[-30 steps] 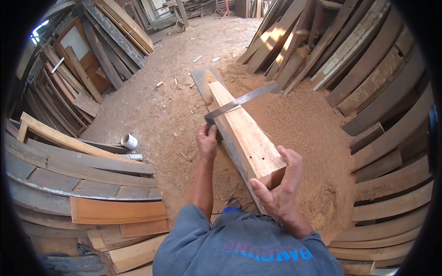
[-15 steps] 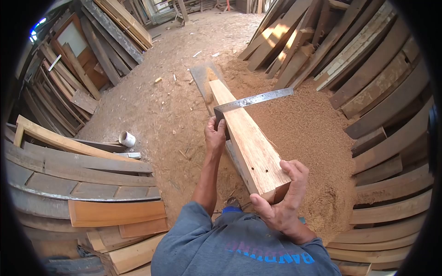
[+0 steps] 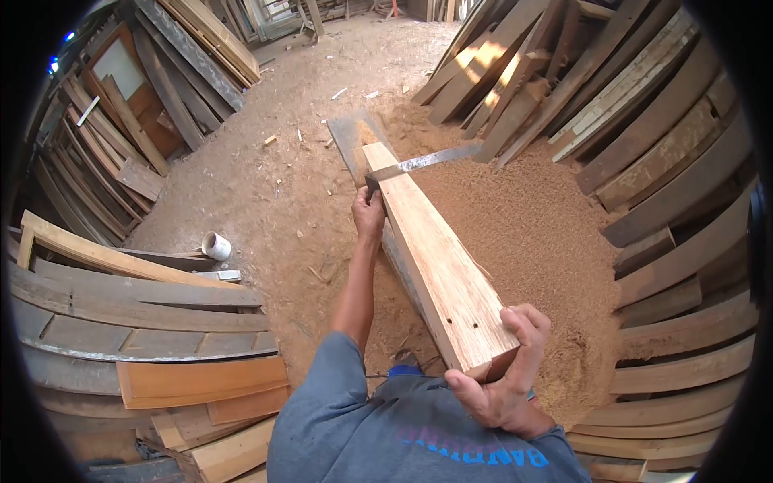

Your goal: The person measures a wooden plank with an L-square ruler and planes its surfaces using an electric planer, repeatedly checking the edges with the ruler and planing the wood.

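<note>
A long squared wooden beam (image 3: 431,245) slopes away from me, its near end raised towards my chest. Two small dark holes show in its top face near that end. My right hand (image 3: 509,377) grips the near end, thumb on one side and fingers curled over the other. Farther along, my left hand (image 3: 369,216) is closed on the dark stock of a try square (image 3: 439,158). The stock sits against the beam's left side, and the metal blade lies across the top, sticking out to the right.
Beneath the beam a grey board (image 3: 348,149) lies on the ground. Sawdust (image 3: 539,241) is heaped to the right. Leaning planks (image 3: 684,282) line the right side, and stacked boards (image 3: 205,382) stand at left. A white pot (image 3: 216,246) sits beyond them.
My left hand has slid the try square farther along the beam, towards its far end. The near end has shifted slightly right and closer to me, with my right hand still on it.
</note>
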`<state>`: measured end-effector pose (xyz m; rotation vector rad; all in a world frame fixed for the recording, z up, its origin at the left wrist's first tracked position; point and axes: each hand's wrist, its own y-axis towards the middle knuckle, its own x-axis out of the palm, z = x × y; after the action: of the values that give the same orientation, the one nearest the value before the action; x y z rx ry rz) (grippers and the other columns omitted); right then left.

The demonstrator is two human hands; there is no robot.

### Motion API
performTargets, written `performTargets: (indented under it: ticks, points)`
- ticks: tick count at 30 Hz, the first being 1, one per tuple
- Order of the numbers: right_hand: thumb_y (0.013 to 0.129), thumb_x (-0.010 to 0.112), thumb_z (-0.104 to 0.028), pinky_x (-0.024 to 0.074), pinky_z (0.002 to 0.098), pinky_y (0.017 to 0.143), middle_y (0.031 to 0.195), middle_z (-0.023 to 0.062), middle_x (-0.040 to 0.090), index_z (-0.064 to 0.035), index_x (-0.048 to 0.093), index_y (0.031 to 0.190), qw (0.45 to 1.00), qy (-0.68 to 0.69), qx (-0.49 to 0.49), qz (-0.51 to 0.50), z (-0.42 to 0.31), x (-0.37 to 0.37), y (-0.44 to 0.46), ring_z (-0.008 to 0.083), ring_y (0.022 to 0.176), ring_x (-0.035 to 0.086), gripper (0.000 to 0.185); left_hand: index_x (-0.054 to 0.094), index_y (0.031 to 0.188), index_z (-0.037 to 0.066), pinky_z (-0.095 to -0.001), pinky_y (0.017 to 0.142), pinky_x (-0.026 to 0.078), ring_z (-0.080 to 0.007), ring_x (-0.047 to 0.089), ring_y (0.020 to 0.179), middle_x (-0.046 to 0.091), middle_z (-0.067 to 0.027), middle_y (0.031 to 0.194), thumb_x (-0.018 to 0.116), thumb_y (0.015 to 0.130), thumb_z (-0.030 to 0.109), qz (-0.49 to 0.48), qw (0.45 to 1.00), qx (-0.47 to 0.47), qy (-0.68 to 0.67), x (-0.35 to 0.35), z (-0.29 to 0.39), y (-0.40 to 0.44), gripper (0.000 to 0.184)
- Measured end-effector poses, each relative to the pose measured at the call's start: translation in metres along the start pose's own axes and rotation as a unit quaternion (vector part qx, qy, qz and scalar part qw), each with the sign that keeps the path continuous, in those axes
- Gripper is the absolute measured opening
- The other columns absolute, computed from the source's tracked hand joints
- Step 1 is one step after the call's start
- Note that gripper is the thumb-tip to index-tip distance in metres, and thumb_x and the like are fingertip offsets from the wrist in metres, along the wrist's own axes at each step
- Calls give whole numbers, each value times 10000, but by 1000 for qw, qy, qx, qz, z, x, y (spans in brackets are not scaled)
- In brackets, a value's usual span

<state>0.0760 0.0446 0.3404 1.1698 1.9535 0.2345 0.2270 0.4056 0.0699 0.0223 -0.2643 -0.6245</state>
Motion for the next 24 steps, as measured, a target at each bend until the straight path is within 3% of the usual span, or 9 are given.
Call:
performTargets:
  ticks: [4,13,16,19,24]
  points:
    - [732,918,-431,447,423,917,1250,224,392,46,386,1380,1000,-6,-1,-4,3,-1,1,291,1115,481,964,657,1129,24,-282,712,553,-100,641,789,712,-34,934,619,1034,132,-21,999,-31,11,-6,-6,8,149]
    - [742,898,-458,435,428,930,1252,235,396,41,366,1412,1000,-9,-1,13,0,-1,15,306,1125,478,991,652,1168,12,-278,723,559,-96,659,818,725,-43,964,617,1035,131,-43,999,-4,12,-7,-5,16,182]
    - [766,871,-448,435,458,995,1303,243,411,40,354,1451,999,-17,-23,33,-7,-5,32,349,1198,486,987,640,1191,4,-272,751,556,-97,659,848,724,-51,1014,606,1040,118,-35,999,-18,-14,-2,7,14,192]
    - [802,832,-424,410,497,1094,1408,248,409,30,335,1498,992,-66,-78,70,-10,-6,63,386,1329,452,968,630,1167,-2,-275,754,544,-91,638,847,703,-39,1012,603,1040,101,6,997,0,-77,1,23,8,166]
    - [819,773,-367,360,454,1163,1491,171,412,-15,342,1548,992,-32,-57,111,-12,-3,95,313,1361,440,917,617,1075,26,-274,715,487,-87,568,786,611,16,909,623,1023,71,157,971,13,-177,-61,13,-40,69]
